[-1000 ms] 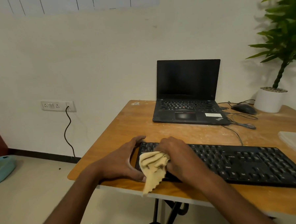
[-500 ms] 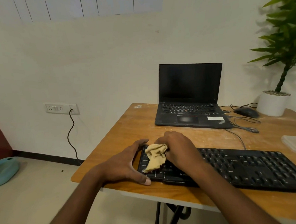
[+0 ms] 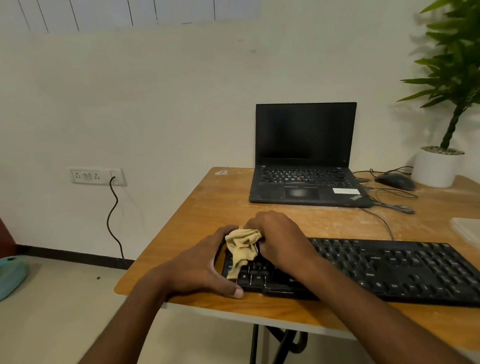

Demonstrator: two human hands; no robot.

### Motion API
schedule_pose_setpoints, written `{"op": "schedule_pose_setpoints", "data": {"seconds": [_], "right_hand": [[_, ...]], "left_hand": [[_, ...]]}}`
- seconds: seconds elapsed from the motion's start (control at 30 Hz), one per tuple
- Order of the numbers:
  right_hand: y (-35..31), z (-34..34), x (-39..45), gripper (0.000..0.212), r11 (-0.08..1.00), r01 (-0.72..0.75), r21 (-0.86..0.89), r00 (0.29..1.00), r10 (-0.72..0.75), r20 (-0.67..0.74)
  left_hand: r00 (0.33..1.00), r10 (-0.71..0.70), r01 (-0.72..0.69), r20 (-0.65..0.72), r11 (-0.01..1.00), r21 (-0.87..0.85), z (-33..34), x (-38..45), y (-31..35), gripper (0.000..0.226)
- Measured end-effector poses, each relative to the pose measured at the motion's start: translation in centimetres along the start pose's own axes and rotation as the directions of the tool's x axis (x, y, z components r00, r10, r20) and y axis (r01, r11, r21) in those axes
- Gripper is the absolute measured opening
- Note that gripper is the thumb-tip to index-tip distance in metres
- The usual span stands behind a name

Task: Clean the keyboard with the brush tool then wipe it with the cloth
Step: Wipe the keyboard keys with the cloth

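Beyond the black keyboard (image 3: 377,269), the laptop (image 3: 304,156) reads ThinkPad. My right hand (image 3: 280,238) grips the crumpled tan cloth (image 3: 242,245) on its left keys; my left hand (image 3: 204,267) clasps that end.

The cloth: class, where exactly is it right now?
In the head view the cloth is bunched in the right hand, lying on the keyboard's left end, beside the left hand.
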State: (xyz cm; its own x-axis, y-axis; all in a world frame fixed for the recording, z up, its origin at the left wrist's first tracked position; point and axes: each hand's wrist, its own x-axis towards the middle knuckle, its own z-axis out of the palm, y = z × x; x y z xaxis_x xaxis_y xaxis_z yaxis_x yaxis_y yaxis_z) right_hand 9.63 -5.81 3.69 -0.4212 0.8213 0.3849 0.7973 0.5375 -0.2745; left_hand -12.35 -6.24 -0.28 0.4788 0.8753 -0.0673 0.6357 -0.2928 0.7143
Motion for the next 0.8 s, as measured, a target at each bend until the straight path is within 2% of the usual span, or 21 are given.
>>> {"op": "schedule_pose_setpoints", "data": {"seconds": [0.1,0.2,0.37,0.47,0.6,0.73,0.8], "right_hand": [[-0.3,0.3,0.6,0.028,1.000,-0.022,-0.020,1.000,0.022,-0.005],[-0.7,-0.1,-2.1,0.026,0.998,0.056,-0.018,0.997,-0.055,0.046],[-0.1,-0.8,-4.7,0.035,0.991,0.121,0.051,0.987,-0.125,0.102],[0.2,-0.5,-2.1,0.037,0.998,0.064,-0.004,0.996,-0.064,0.067],[0.4,-0.1,0.4,0.033,0.999,-0.025,-0.021,0.999,0.026,0.030],[0.4,-0.2,-2.1,0.022,0.999,0.021,-0.026,0.999,-0.020,0.036],[0.2,-0.6,-4.6,0.020,0.998,0.062,0.030,0.995,-0.064,0.074]], "left_hand": [[1.000,-0.005,0.005,-0.004,1.000,0.000,0.1,0.0,0.1,0.120],[1.000,-0.006,0.006,-0.018,0.999,0.040,0.0,0.0,-0.2,0.135],[1.000,0.010,-0.009,-0.012,0.999,0.052,0.1,0.3,-0.5,0.133],[1.000,0.001,-0.001,-0.009,1.000,0.030,0.1,0.2,-0.3,0.133],[1.000,0.022,-0.022,0.000,1.000,-0.021,0.1,0.0,0.3,0.119],[1.000,-0.001,0.001,-0.003,1.000,-0.003,0.1,0.2,-0.3,0.134],[1.000,-0.006,0.006,0.000,1.000,0.012,0.0,0.2,-0.5,0.136]]}}
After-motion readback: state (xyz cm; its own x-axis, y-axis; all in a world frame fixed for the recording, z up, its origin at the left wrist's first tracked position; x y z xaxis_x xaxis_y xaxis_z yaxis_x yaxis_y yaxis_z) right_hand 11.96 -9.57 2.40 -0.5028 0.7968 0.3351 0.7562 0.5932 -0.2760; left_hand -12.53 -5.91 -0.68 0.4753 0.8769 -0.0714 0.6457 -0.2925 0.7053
